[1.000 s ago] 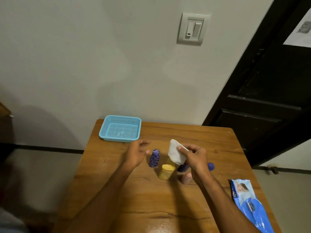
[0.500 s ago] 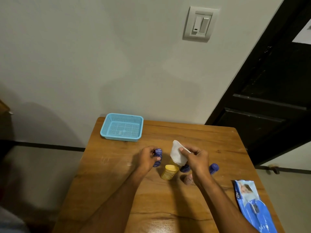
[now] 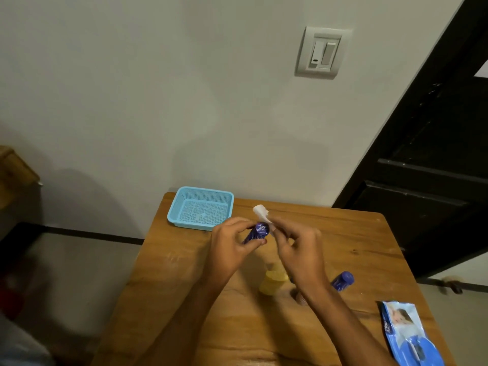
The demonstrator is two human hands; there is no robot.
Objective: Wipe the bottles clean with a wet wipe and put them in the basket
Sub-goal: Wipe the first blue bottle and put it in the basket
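My left hand grips a small dark blue bottle, lifted off the table and tilted away from me. My right hand pinches a white wet wipe right beside the bottle's top. A yellow bottle stands on the table below my hands. Another blue bottle shows just right of my right wrist, and a brownish one is mostly hidden under that wrist. The light blue basket sits at the table's far left corner with nothing in it.
A blue wet wipe pack lies at the table's near right edge. The wooden table stands against a white wall with a light switch. A dark door is at the right.
My left hand closed on the blue bottle and lifted it off the table. My right hand brought the wipe up against the bottle's top.
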